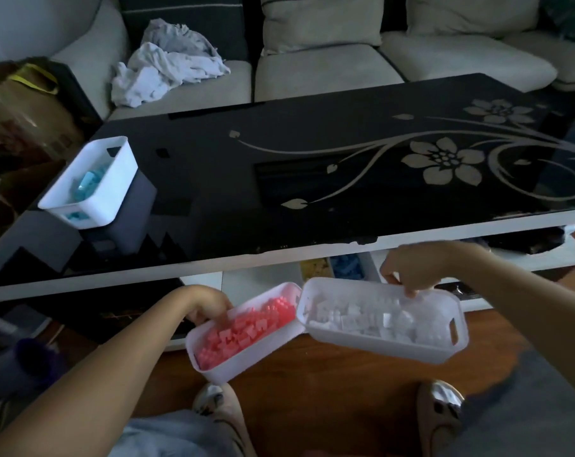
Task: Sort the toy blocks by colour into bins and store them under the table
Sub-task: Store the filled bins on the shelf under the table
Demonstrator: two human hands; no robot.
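White plastic for all three bins in reach: smooth, thin-walled, round-cornered, with slot handles cut in the short ends. At the left edge of the glossy black glass table point(246, 199), one bin point(114, 192) of pale blue blocks point(88, 183), untouched, probably waiting for its turn.

Below the table's near edge, over the wooden floor, two more bins carried side by side, seemingly meeting at one corner. Left hand point(210, 308) clamped over the far rim of the bin of pink blocks point(246, 361), fingers dipped inside among the bricks, bin tilted. Right hand point(408, 272) pinching the far rim of the bin of white blocks point(378, 349), fingers curled over the edge, bin hanging closer to level. One-handed rim grips likely chosen to move both in a single trip; small studded bricks, heaped loose, apt to shift if tipped further.

Behind the hands, on the white shelf point(256, 282) under the table, yellow blocks point(314, 267) and darker blue blocks point(347, 263) already stowed. Sorting apparently finished; storing partway, three bins outstanding.
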